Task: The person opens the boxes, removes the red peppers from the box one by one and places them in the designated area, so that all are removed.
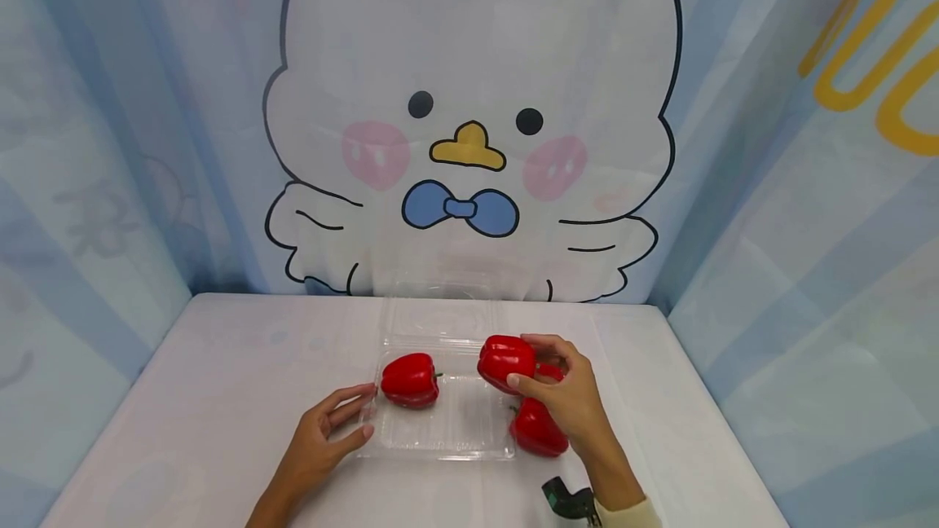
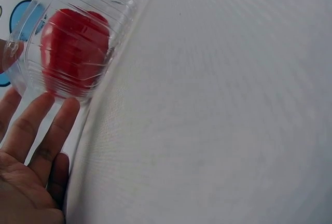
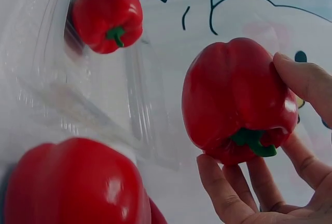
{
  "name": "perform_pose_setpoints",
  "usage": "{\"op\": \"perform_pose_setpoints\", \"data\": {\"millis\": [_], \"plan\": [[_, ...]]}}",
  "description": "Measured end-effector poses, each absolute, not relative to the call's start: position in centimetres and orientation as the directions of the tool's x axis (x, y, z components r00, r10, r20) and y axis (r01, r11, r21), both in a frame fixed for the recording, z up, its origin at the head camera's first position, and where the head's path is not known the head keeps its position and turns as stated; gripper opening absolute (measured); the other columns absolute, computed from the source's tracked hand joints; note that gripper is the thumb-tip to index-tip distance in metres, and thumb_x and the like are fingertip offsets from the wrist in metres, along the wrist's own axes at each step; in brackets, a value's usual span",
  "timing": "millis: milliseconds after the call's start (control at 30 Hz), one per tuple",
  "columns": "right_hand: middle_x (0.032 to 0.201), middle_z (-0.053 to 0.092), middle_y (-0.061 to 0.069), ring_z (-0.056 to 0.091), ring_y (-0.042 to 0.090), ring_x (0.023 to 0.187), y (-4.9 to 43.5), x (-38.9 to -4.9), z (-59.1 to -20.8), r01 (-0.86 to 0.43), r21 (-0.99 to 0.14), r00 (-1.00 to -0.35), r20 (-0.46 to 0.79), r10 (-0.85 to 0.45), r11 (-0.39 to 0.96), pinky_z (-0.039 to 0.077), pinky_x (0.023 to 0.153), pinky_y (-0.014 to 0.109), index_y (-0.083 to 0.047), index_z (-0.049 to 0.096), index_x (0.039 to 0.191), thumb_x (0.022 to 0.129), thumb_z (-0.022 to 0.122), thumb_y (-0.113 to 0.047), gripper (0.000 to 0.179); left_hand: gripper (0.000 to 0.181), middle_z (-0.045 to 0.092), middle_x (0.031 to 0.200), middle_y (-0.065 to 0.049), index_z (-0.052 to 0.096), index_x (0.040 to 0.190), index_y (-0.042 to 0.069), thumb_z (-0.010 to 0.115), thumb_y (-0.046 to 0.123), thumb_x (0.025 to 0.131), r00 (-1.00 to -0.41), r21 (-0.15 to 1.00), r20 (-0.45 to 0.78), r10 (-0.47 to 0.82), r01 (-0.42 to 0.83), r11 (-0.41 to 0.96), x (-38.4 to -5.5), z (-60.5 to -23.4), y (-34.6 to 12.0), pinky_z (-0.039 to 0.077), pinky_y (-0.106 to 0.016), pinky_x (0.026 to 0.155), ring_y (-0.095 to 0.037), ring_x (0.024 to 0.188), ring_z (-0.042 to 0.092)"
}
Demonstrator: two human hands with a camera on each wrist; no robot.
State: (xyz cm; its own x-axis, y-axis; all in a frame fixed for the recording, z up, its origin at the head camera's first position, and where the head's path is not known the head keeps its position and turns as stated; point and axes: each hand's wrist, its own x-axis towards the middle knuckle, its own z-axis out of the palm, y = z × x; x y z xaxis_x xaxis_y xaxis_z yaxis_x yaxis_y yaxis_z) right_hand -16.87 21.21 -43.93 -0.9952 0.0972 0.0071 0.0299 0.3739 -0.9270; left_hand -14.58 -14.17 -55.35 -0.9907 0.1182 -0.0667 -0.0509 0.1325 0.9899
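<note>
My right hand (image 1: 568, 389) grips a red bell pepper (image 1: 506, 363) between thumb and fingers, over the right part of a clear plastic clamshell box (image 1: 447, 455). In the right wrist view the held pepper's green stem (image 3: 254, 142) points down. Another red bell pepper (image 1: 409, 381) lies inside the box at its left end. My left hand (image 1: 319, 434) is at the box's left side, fingers extended, with its fingertips (image 2: 70, 107) at the clear wall. Two more peppers are right of the box: a nearer one (image 1: 539, 430) and one (image 1: 550, 371) partly hidden behind my right hand.
The box's clear lid (image 1: 440, 320) is raised open at the back. A dark green and black object (image 1: 568, 499) sits by my right wrist at the front of the white table (image 1: 220, 398). A curtain with a cartoon chick (image 1: 469, 47) hangs behind the table.
</note>
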Motion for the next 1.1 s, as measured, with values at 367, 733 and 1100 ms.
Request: {"op": "perform_pose_setpoints", "data": {"millis": [367,733,1100], "plan": [[0.145,0.062,0.008,0.057,0.027,0.131,24.1,-17.1,-43.3,0.058,-0.917,-0.989,0.0,0.146,0.395,0.061,0.105,0.043,-0.021,0.062,0.144,0.084,0.092,-0.025,0.068,0.058,0.061,0.155,-0.009,0.059,0.147,0.014,0.082,0.018,0.094,-0.99,0.99,-0.051,0.131,-0.033,0.134,-14.7,-55.2,-14.3,0.058,-0.026,0.105,-0.03,0.141,0.062],[0.148,0.06,0.01,0.055,0.026,0.132,27.0,-17.1,-43.8,0.061,-0.919,-0.988,0.001,0.157,0.388,0.061,0.093,0.02,-0.018,0.06,0.148,0.088,0.089,-0.023,0.066,0.058,0.062,0.154,-0.007,0.06,0.147,0.015,0.082,0.018,0.094,-0.991,0.987,-0.034,0.128,-0.013,0.157,-14.6,-55.4,-14.3,0.057,-0.02,0.104,-0.021,0.139,0.063],[0.152,0.056,0.013,0.05,0.027,0.134,30.4,-17.6,-44.4,0.102,-0.913,-0.98,-0.023,0.199,0.394,0.06,0.085,0.019,-0.017,0.057,0.151,0.091,0.086,-0.025,0.067,0.057,0.062,0.154,-0.008,0.06,0.146,0.014,0.082,0.019,0.094,-0.992,0.985,-0.034,0.123,-0.012,0.172,-14.6,-55.4,-14.2,0.057,-0.028,0.107,-0.03,0.141,0.062]]}}
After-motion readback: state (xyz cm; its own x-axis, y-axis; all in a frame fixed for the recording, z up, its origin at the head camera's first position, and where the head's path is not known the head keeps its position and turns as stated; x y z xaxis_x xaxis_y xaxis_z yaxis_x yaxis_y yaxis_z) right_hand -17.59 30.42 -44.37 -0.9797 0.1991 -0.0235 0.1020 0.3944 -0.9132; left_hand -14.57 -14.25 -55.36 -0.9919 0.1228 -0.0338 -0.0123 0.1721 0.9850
